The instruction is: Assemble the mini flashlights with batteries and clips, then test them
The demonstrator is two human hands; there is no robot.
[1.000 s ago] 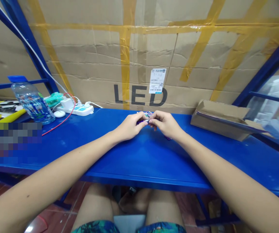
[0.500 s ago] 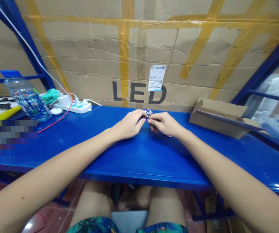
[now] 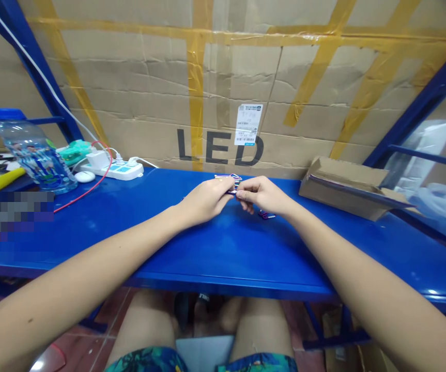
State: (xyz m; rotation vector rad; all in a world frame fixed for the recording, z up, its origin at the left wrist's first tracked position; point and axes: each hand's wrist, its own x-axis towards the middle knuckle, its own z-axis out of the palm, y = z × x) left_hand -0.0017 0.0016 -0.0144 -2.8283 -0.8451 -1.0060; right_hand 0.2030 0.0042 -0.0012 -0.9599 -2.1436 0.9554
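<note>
My left hand (image 3: pixel 206 200) and my right hand (image 3: pixel 263 194) meet above the blue table (image 3: pixel 223 253), fingertips almost touching. Both are closed in a pinch on thin coloured wires (image 3: pixel 235 179), purple, white and reddish, which show behind and between the fingers. A small white piece at the wires' end shows between the two pinches; its kind is too small to make out. Just below my right hand, a second small bunch of purple wires (image 3: pixel 266 215) with a white tip lies on the table.
To the left stand a water bottle (image 3: pixel 36 155) and a white power strip (image 3: pixel 124 169) with plugs, a red cable (image 3: pixel 87 194) and a white earbud case (image 3: pixel 85 176). An open cardboard box (image 3: pixel 347 191) sits at the right. A large taped carton (image 3: pixel 149 93) backs the table.
The view has shifted slightly, moving the scene left. My left hand has turned a little, and more of the wires shows behind it. The bunch below my right hand is more visible.
</note>
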